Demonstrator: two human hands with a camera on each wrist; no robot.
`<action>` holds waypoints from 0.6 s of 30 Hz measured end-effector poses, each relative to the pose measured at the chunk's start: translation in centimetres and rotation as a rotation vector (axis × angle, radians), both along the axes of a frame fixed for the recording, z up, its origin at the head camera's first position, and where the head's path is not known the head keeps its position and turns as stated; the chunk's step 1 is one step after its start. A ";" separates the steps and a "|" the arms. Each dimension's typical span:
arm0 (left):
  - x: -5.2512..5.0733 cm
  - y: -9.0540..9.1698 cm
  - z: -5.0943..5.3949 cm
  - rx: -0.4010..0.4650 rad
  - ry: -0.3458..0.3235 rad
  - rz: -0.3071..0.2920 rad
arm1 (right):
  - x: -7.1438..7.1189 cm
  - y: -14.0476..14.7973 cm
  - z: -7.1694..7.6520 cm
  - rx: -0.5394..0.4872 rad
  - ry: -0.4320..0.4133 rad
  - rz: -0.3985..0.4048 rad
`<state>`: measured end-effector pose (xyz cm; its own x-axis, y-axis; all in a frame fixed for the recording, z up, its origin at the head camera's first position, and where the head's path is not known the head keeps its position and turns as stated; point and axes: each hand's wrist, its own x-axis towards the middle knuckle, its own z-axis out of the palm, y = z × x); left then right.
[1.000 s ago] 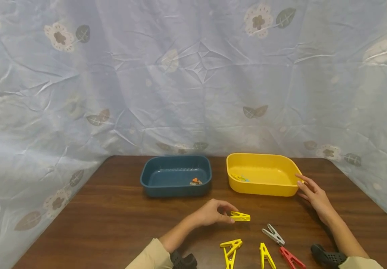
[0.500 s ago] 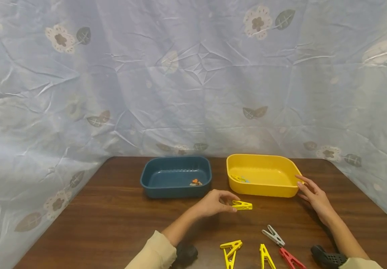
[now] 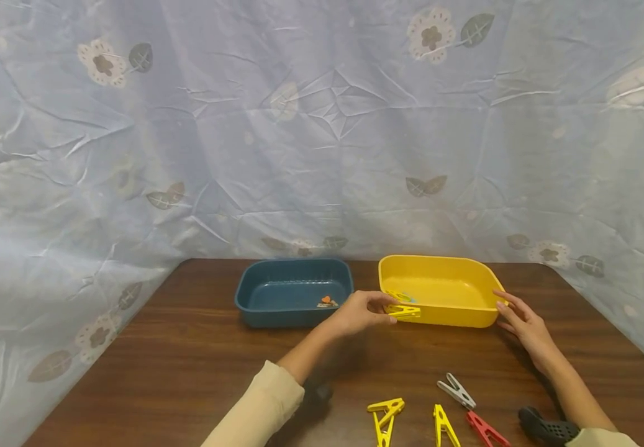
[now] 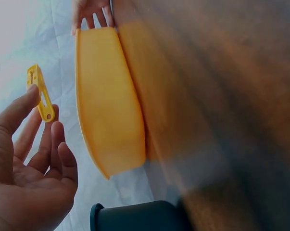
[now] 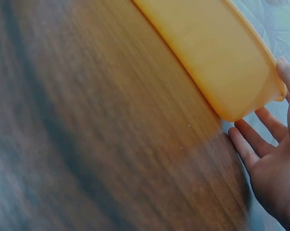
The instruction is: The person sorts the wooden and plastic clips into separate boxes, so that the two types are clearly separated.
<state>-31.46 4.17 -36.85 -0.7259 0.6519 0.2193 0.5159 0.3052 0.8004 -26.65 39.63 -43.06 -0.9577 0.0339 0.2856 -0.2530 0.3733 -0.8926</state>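
Note:
My left hand (image 3: 358,313) pinches a yellow clothespin (image 3: 407,312) between thumb and fingers, in front of the left end of the yellow bin (image 3: 450,315). In the left wrist view the clothespin (image 4: 42,94) points upward, apart from the bin (image 4: 108,96). My right hand (image 3: 527,326) touches the bin's front right corner. Its thumb lies at the rim and its fingers extend along the outer wall, as the right wrist view shows with the hand (image 5: 277,166). Inside the bin's left corner lie a yellow clothespin (image 3: 397,295) and something light blue.
A dark blue bin (image 3: 294,319) stands to the left, holding small orange and brownish pieces (image 3: 327,302). Near the table's front lie crossed yellow clothespins (image 3: 387,407), another yellow one (image 3: 444,423), a grey one (image 3: 458,392) and a red one (image 3: 486,427). A patterned curtain (image 3: 322,155) hangs behind.
My left hand has carried the yellow clothespin away from me, from above the table to the yellow bin's front wall. The right hand has stayed at the bin's corner.

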 end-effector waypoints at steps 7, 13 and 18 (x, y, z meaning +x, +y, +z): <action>-1.4 0.8 0.8 0.001 0.062 0.079 | -0.1 -0.1 -0.4 -0.013 0.010 0.000; -2.7 1.7 1.0 -0.049 0.105 0.122 | -0.1 0.0 -0.3 -0.018 0.018 0.004; -3.8 2.9 0.8 -0.112 0.138 0.173 | 0.0 0.0 -0.1 -0.011 0.017 0.002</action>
<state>-35.22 7.06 -36.00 -0.7972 0.5462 0.2573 0.5500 0.4814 0.6825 -26.67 39.64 -43.18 -0.9528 0.0355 0.3016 -0.2689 0.3628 -0.8922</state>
